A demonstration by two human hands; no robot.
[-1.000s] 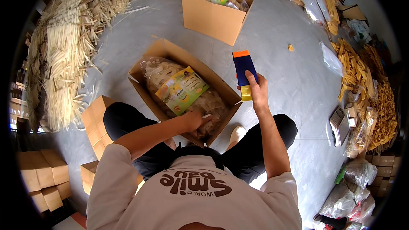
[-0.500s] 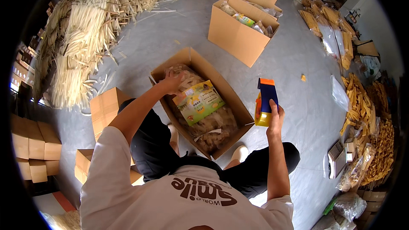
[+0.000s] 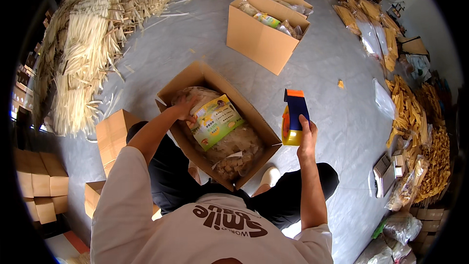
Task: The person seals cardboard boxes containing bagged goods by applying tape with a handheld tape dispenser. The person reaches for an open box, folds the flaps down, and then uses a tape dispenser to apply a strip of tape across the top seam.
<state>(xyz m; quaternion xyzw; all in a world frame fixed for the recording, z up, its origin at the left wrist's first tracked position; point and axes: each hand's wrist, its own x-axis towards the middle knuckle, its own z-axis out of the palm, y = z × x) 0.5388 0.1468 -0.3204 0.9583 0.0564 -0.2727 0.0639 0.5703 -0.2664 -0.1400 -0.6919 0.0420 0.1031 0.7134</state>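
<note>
Between my legs stands an open cardboard box (image 3: 253,115). Inside it lies a clear plastic bag (image 3: 229,147) filled with tan pieces, with a yellow and green printed label sheet (image 3: 219,122) on top. My left hand (image 3: 185,109) rests on the bag beside the label's left edge, fingers apart. Out to the right of the box, my right hand (image 3: 307,139) grips a tape dispenser (image 3: 296,113) with a dark blue body, an orange front edge and a yellow lower part. The dispenser is held in the air, apart from the box.
A row of filled open cartons (image 3: 259,41) stands ahead. A heap of pale strips (image 3: 83,63) covers the far left floor. Folded cartons (image 3: 115,134) lie near my left leg. Bagged yellowish dried goods (image 3: 408,107) and a scale (image 3: 384,176) line the right.
The view has shifted slightly. The box's far end has come a little nearer to me, my left hand still on the bag. The tape dispenser stays in my right hand.
</note>
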